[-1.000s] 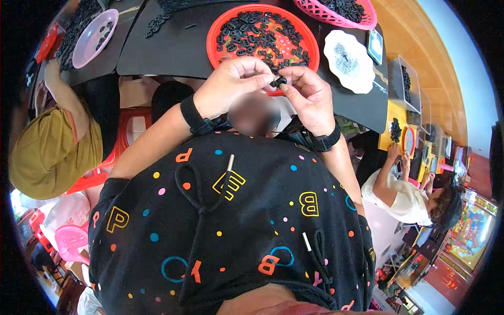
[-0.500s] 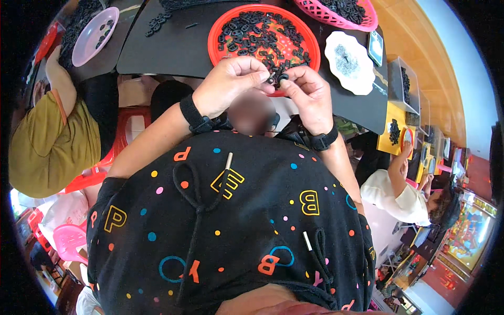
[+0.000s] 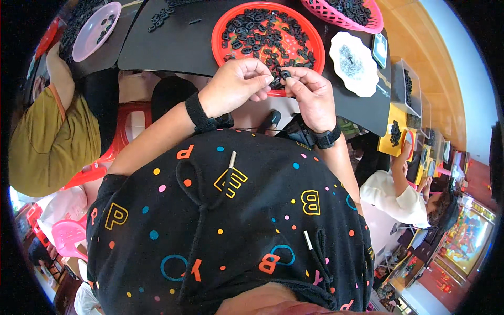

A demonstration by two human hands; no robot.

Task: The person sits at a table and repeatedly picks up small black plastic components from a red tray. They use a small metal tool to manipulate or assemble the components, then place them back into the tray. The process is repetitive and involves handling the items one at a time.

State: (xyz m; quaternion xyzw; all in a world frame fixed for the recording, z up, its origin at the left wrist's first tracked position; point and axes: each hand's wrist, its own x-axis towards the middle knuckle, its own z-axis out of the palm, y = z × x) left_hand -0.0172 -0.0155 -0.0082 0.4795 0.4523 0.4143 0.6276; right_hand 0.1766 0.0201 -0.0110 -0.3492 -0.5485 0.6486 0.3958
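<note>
My right hand (image 3: pixel 314 100) pinches a small black plastic piece (image 3: pixel 285 74) with a rounded end between thumb and fingers. Close to its left, my left hand (image 3: pixel 233 86) has thumb and forefinger pressed together; anything between them is too small to make out. Both hands are held over the near rim of a round red tray (image 3: pixel 217 44). Many loose black plastic pieces (image 3: pixel 252 29) with holes lie spread in that tray. To its right stands a white scalloped plate (image 3: pixel 367 68) with a heap of tiny dark grey bits.
A pink basket (image 3: pixel 375 23) of black pieces stands at the back right, beside a light blue-edged container (image 3: pixel 380 50). More black pieces (image 3: pixel 157 20) lie on the dark table (image 3: pixel 173 50). A pale pink bowl (image 3: pixel 84 44) stands far left, near a seated person in olive (image 3: pixel 52 142).
My hands have drawn slightly apart. The black piece now shows in my right fingers, and the left fingertips have moved off it. The view has shifted a little.
</note>
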